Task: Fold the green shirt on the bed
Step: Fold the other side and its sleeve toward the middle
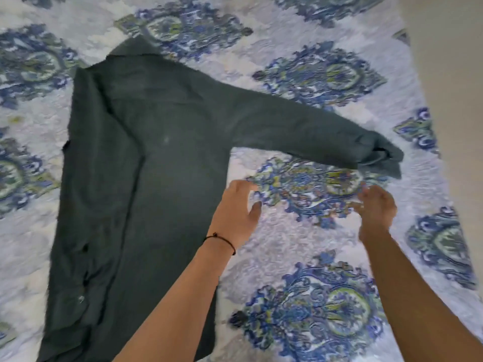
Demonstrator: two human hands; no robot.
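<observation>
Green shirt: lay flat on the bed, one sleeve stretched out sideways.
Left hand: fingers loosely spread, empty, just beside the shirt's side edge.
Right hand: blurred, loosely curled, apparently empty, near the shirt's cuff.
Handling: probably light, limp cloth that sags; best pinched at the cuff and shoulder.

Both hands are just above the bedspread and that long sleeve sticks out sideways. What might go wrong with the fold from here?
First, the dark green cloth shirt has a bunched cuff; folding the sleeve in as it lies could leave a lump. Second, neither the left hand nor the right hand holds the cloth; dragging the sleeve across without pinning the body may pull the folded-in side askew.
</observation>
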